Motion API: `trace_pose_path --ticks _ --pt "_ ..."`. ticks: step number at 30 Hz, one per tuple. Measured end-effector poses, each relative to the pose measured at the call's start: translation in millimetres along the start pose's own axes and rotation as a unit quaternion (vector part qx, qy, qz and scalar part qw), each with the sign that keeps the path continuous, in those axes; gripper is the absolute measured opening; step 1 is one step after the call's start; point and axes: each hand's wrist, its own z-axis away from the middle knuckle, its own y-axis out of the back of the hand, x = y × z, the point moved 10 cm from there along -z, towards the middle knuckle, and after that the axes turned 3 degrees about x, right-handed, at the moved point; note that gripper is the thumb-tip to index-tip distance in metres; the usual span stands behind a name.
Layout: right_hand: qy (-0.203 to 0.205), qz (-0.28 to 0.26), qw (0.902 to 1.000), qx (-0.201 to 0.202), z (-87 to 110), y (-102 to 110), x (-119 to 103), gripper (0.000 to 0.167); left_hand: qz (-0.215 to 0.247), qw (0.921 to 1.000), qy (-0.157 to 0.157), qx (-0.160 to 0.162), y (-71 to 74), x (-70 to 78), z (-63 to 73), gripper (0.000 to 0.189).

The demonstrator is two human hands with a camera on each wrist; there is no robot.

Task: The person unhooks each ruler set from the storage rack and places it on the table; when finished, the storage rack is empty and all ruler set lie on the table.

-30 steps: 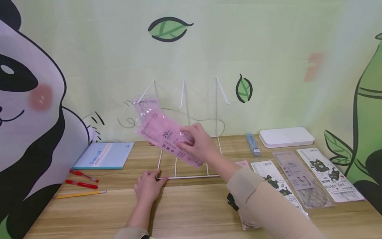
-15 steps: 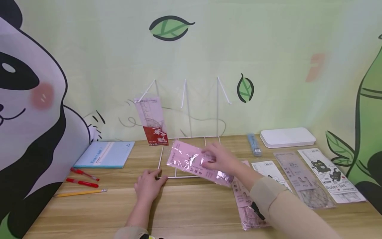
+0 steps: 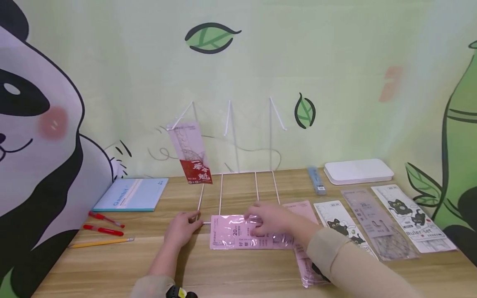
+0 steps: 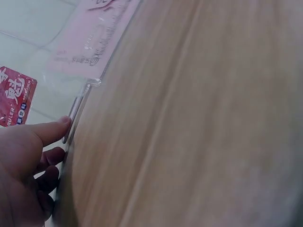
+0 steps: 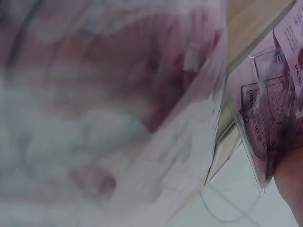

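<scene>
My left hand (image 3: 182, 229) grips the front left corner of a white wire rack (image 3: 221, 194); in the left wrist view its thumb lies along the rod. My right hand (image 3: 275, 221) holds a pink ruler-set packet (image 3: 227, 234) sideways, low at the rack's front edge. Clear rulers and a protractor show through a pink packet (image 5: 265, 118) in the right wrist view, where blurred plastic film covers much of the frame. Another ruler-set packet (image 3: 188, 142), with a red lower end, hangs from the rack's left hook.
Right of the hand lie more packets: a pink one (image 3: 303, 211), a white cat-printed one (image 3: 339, 223), a mauve one (image 3: 372, 219) and a white ruler set (image 3: 406, 215). Behind are a blue pack (image 3: 316, 181) and white case (image 3: 357, 171). Left are a notebook (image 3: 130, 194), red pens (image 3: 103, 230) and pencil (image 3: 102, 243).
The right hand has brought the pink packet down and right from before the left hook to the rack's front edge, turning it level. The left hand stays at the rack corner.
</scene>
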Motion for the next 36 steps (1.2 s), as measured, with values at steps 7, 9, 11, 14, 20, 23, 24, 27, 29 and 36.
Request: trace_pose_path --ticks 7,9,11,14,20,23,24,27,29,36 --pt "0.021 0.014 0.9989 -0.040 -7.6 -21.3 -9.2 0.043 0.007 0.9995 -0.012 -0.028 -2.0 0.0 -4.3 0.044" --pt "0.027 0.019 0.9979 -0.056 -8.8 -28.1 -11.8 0.043 0.010 0.9990 -0.031 -0.032 -1.2 1.0 -5.4 0.044" --pt "0.027 0.018 0.9974 -0.065 -9.6 -33.4 -13.3 0.043 0.013 0.9984 -0.039 -0.039 -1.1 -0.7 -6.5 0.044" --pt "0.023 0.012 0.9972 -0.070 -9.6 -36.9 -14.3 0.041 0.012 0.9980 -0.034 -0.052 -1.9 -5.8 -7.3 0.044" --pt "0.012 0.010 0.9973 -0.071 -8.4 -33.9 -13.0 0.041 0.013 0.9978 -0.031 -0.057 -0.8 -5.6 -8.0 0.045" --pt "0.004 0.005 0.9971 -0.076 -7.4 -32.0 -11.9 0.039 0.019 0.9979 -0.029 -0.054 -0.4 -3.5 -7.6 0.045" --pt "0.001 0.003 0.9970 -0.077 -7.2 -31.6 -11.4 0.039 0.019 0.9979 -0.029 -0.054 -0.6 -2.9 -7.2 0.045" --pt "0.001 0.000 0.9966 -0.082 -7.5 -31.1 -10.8 0.038 0.022 0.9979 -0.029 -0.054 -2.2 -1.9 -6.7 0.044" --pt "0.003 -0.008 0.9968 -0.080 -9.3 -28.9 -10.8 0.037 0.024 0.9978 -0.032 -0.054 -2.4 -0.6 -6.1 0.043" --pt "0.008 -0.039 0.9986 0.034 -43.0 14.3 -21.6 0.044 0.025 0.9976 -0.041 -0.049 0.6 -2.2 -7.6 0.043"
